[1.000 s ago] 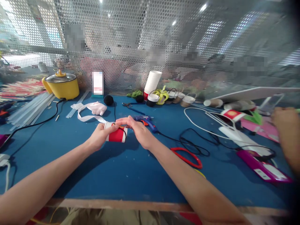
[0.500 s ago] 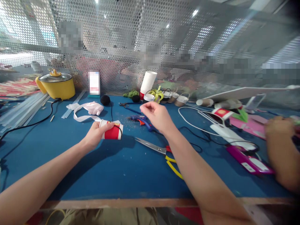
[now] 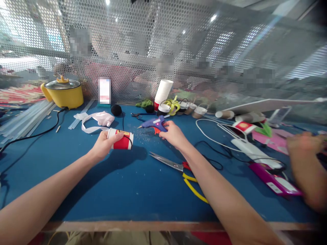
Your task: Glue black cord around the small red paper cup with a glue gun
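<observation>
My left hand (image 3: 102, 145) is wrapped round a red and white paper cup (image 3: 122, 141), tipped on its side. A black cord runs over the cup toward a black yarn ball (image 3: 116, 110) behind it. In my right hand (image 3: 172, 133) is the handle of a blue glue gun (image 3: 152, 124) with an orange trigger; its nozzle points left toward the cup. Scissors (image 3: 168, 161) with red and yellow handles lie on the table below my right hand. White ribbon (image 3: 89, 129) and a pale pink bundle (image 3: 104, 118) lie behind the left hand.
A yellow pot (image 3: 63, 93), clear glue sticks (image 3: 28, 117) and a phone (image 3: 104, 91) stand at the back left. Stacked paper cups (image 3: 164, 91) lean against the perforated screen. At right are a purple power strip (image 3: 274, 180), cables and another person's arm (image 3: 306, 166).
My right hand, raised with nothing visible in it before, has gripped the glue gun and lifted it off the table. The left hand still holds the cup.
</observation>
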### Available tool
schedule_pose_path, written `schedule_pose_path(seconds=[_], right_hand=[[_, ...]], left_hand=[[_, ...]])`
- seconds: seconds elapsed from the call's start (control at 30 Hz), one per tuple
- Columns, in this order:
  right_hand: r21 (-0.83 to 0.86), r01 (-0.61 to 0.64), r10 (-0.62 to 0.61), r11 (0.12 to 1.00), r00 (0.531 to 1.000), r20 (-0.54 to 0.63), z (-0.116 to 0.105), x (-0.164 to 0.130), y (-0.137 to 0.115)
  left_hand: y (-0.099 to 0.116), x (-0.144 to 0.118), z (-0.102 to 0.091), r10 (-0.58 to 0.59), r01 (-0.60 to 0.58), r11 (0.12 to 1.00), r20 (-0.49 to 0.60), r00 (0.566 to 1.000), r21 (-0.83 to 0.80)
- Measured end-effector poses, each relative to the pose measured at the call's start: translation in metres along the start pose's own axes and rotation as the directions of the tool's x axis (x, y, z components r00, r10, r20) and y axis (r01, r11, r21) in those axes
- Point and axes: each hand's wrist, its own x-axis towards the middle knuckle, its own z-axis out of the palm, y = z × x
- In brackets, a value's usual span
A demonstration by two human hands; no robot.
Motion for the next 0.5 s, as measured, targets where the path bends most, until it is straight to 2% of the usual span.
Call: schedule_pose_path(seconds=[0.07, 0.13, 0.2, 0.33, 0.5], right_hand=[[0.157, 0.051, -0.057, 0.986, 0.998, 0.036, -0.008, -0.015, -0.006], [0.485, 0.066, -0.137, 0.872, 0.984, 0.113, -0.013, -0.032, -0.011], [0.604, 0.08, -0.209, 0.793, 0.967, 0.147, -0.014, -0.049, -0.016], [0.563, 0.153, -0.252, 0.812, 0.962, 0.102, -0.013, -0.07, -0.02], [0.468, 0.179, -0.242, 0.866, 0.967, 0.079, -0.015, -0.077, -0.022]], left_hand=[[-0.001, 0.001, -0.003, 0.009, -0.009, 1.0, 0.012, 1.0, 0.002], [-0.001, 0.001, -0.004, 0.021, -0.021, 1.0, 0.02, 1.0, 0.009], [-0.001, 0.001, -0.005, 0.028, -0.028, 0.999, 0.027, 0.999, 0.019], [0.0, 0.0, -0.005, 0.042, -0.044, 0.996, 0.023, 0.999, 0.074], [0.002, 0.0, -0.005, 0.104, -0.105, 0.974, 0.015, 0.994, 0.199]])
